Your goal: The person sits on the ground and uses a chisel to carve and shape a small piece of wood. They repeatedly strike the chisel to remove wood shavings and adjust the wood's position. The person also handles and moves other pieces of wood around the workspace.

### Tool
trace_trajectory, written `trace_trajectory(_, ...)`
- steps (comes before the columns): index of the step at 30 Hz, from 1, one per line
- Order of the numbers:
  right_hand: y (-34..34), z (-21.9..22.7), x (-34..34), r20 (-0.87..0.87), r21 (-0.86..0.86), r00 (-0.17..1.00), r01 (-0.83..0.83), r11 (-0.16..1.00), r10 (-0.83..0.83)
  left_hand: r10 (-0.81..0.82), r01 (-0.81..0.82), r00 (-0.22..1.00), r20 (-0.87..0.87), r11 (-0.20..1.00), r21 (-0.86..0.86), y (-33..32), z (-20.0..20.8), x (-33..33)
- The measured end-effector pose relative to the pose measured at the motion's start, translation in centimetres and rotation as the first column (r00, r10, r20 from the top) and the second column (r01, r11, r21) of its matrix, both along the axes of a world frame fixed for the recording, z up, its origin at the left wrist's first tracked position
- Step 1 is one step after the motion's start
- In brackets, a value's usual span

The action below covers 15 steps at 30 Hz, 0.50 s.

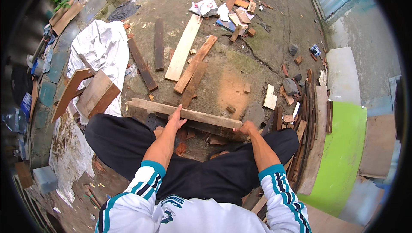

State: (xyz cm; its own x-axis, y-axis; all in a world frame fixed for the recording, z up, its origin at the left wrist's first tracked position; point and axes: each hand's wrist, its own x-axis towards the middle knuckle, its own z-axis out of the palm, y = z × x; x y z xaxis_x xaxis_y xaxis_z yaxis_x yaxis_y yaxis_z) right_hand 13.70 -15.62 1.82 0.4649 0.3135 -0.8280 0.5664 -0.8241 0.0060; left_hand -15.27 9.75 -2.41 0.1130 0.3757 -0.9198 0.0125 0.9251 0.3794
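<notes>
A long weathered wooden plank lies crosswise in front of my bent legs, held up on its edge. My left hand grips it left of its middle, with the thumb toward the right. Closed round its right end is my right hand. The fingers behind the plank are partly hidden. Just beyond it, a brown board and a lighter brown board lie on the ground, one overlapping the other. A pale plank stretches away farther off.
Two dark planks lie ahead on the left, near a white sack. Short wood offcuts are heaped farther away. Wooden pieces stand at my left knee. Long strips and a green panel line the right side.
</notes>
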Motion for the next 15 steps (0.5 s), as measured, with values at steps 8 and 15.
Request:
trace_trajectory(8,0.9,4.7,-2.2,0.154,0.027,0.986,-0.062,0.998,0.057,0.052,-0.053,0.996,-0.071,0.998,-0.020,-1.0,-1.0,-1.1)
trace_trajectory(15,4.3,9.1,-2.8,0.406,-0.019,0.877,-0.274,0.962,0.258,0.175,-0.181,0.976,0.133,0.983,0.039,-3.3,1.6,-1.0)
